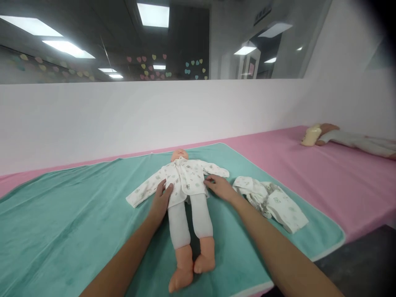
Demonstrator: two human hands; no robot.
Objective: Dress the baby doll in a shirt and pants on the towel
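Note:
A baby doll (179,227) lies on its back on a teal blanket (77,218), its head away from me and its bare feet toward me. It wears a white printed baby shirt (192,175) with long sleeves spread outward. The shirt's front edges meet near the middle. My left hand (161,202) rests at the left side of the shirt, thumb and fingers apart. At the right side, my right hand (221,186) has its fingertips pinched on the shirt's edge. Crumpled printed baby clothing (275,200) lies right of my right hand.
Under the blanket is a pink cover (272,152). Farther right, a second doll (352,138) lies beside a pale yellow object (311,135). A white wall (139,115) with a window above it stands behind the blanket. A dark surface (365,264) shows at lower right.

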